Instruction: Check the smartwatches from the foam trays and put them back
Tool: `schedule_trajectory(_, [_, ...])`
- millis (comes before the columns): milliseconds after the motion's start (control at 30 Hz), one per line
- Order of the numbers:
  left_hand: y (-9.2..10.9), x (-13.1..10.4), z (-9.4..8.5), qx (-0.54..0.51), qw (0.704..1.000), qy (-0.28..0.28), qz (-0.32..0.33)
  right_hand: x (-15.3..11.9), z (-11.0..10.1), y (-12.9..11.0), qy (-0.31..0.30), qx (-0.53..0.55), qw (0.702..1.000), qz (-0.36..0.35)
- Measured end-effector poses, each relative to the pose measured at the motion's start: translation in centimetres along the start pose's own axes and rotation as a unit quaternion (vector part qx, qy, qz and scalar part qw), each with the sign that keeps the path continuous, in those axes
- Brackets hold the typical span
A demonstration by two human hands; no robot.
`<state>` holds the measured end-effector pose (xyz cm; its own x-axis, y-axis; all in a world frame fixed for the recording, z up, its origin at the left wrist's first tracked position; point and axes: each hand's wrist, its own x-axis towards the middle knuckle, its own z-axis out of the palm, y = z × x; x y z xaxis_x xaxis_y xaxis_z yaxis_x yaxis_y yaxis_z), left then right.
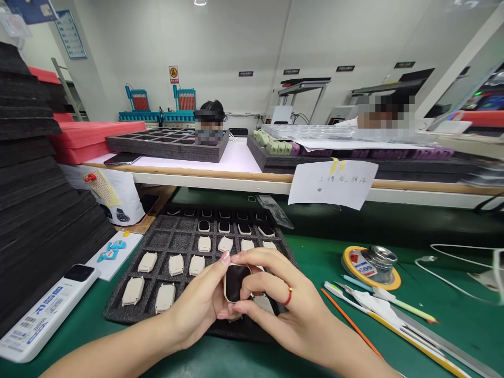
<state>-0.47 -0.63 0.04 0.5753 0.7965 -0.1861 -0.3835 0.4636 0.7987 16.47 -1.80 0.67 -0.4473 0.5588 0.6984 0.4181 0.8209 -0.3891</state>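
Between both my hands is a small smartwatch body [234, 283] with a black screen and a light rim, its screen facing me. My left hand [200, 296] grips it from the left, the thumb at its upper edge. From the right, my right hand [275, 289] closes its fingers on the side and lower edge; a red ring is on one finger. Below and behind them lies a black foam tray [153, 236] with compartments. Several cream watch bodies [133, 291] lie in it, and farther back several show dark screens [224, 227]. My hands hide part of the tray's front right.
On the green mat at right lie tweezers [429, 338], an orange stick [350, 320], pens and a metal-topped dispenser [380, 260]. A white box [47, 315] and stacked black foam [43, 199] stand left. A shelf [236, 181] with trays spans the back; two people sit beyond.
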Motion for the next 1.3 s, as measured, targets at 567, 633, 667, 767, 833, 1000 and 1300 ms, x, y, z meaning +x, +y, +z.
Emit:
schedule_trajectory(567, [0.5, -0.7, 0.5, 0.04, 0.999, -0.033, 0.009, -0.1, -1.4, 0.6, 0.29, 0.186, 0.929, 0.132])
schedule_trajectory(633, [0.5, -0.8, 0.4, 0.037, 0.999, -0.035, 0.012, -0.2, -1.6, 0.6, 0.274, 0.121, 0.951, 0.081])
schedule_trajectory(667, [0.4, -0.8, 0.3, 0.035, 0.999, -0.037, 0.013, -0.2, -1.7, 0.5, 0.262, 0.084, 0.96, 0.046])
schedule_trajectory(767, [0.2, -0.8, 0.1, 0.014, 0.999, -0.042, 0.01, -0.3, -2.2, 0.1, 0.168, 0.004, 0.984, -0.065])
schedule_trajectory(833, [0.1, -0.8, 0.1, -0.005, 0.999, -0.045, 0.007, -0.2, -2.4, -0.4, 0.09, -0.014, 0.99, -0.105])
schedule_trajectory(1000, [0.3, -0.8, 0.3, -0.016, 0.998, -0.055, 0.007, -0.2, -1.7, -1.2, 0.038, -0.026, 0.99, -0.136])
schedule_trajectory(1300, [-0.2, -0.6, 0.2, 0.021, 0.998, -0.03, 0.051, -0.2, -0.8, -1.1, 0.038, -0.109, 0.991, -0.067])
